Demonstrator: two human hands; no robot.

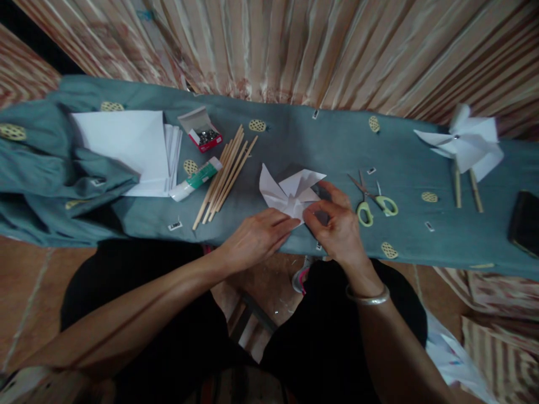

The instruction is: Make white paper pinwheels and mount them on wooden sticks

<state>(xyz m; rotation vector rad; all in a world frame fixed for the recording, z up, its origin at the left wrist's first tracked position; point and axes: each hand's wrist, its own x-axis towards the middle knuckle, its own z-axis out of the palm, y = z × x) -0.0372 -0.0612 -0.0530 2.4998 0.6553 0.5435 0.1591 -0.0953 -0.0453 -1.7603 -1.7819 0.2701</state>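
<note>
A white paper pinwheel [290, 193] with folded blades lies near the front edge of the cloth-covered table. My left hand [263, 233] grips its lower edge, fingers together and pressed on the paper. From the right, my right hand [334, 224] pinches the pinwheel by its lower right blade; a silver bangle circles that wrist. Green-handled scissors [373, 202] rest open just right of my right hand. Left of the pinwheel lies a loose bundle of thin wooden sticks [225, 174]. The underside of the pinwheel is hidden.
A glue tube [197, 178] lies beside the sticks, below an open red box [204, 137] of small metal pins. White paper sheets [122, 146] are stacked at left. At right are finished-looking pinwheels [471, 143] on sticks and a dark phone-like object [524, 224]. A pleated curtain [269, 50] hangs behind.
</note>
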